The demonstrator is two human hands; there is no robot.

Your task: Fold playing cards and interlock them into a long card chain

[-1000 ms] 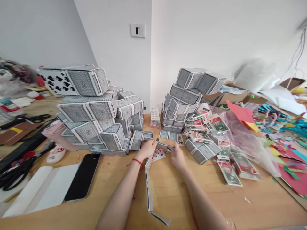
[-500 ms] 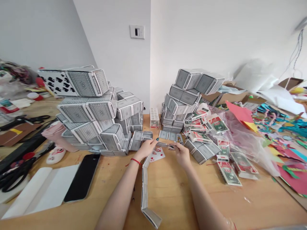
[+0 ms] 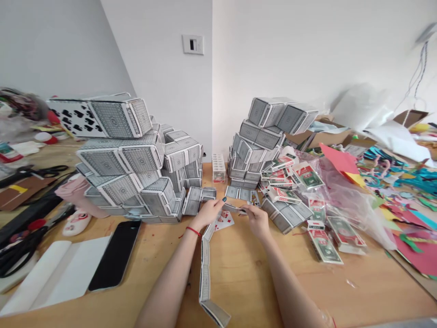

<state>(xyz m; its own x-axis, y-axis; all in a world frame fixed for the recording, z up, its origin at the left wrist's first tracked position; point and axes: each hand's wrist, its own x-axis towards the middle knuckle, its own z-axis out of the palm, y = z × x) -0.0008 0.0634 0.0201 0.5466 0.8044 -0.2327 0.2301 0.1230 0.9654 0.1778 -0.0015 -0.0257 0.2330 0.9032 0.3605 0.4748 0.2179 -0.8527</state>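
My left hand (image 3: 210,213) pinches a long strip of joined playing cards (image 3: 205,264) close to its far end. The strip hangs in bent segments toward the table's front. On the same strip's far end, my right hand (image 3: 256,219) closes its fingers and thumb from the right. A face-up card with red diamonds (image 3: 224,221) lies on the table between the hands, partly covered by the left one. Beyond them rest joined face-down cards (image 3: 239,193). Folded card boxes (image 3: 194,200) stand just past the left hand, and more card boxes (image 3: 287,214) sit right of the right hand.
Tall stacks of card boxes rise at left (image 3: 123,159) and right (image 3: 261,136). A clear case (image 3: 218,168) stands between them. Packs of cards (image 3: 324,246) lie at right beside coloured paper (image 3: 341,161). A black phone (image 3: 116,255), white paper (image 3: 68,271) and scissors (image 3: 20,255) occupy the left.
The camera view has shifted slightly, so the surroundings appear a little further left. Both hands keep the same hold on the card strip, almost without moving.
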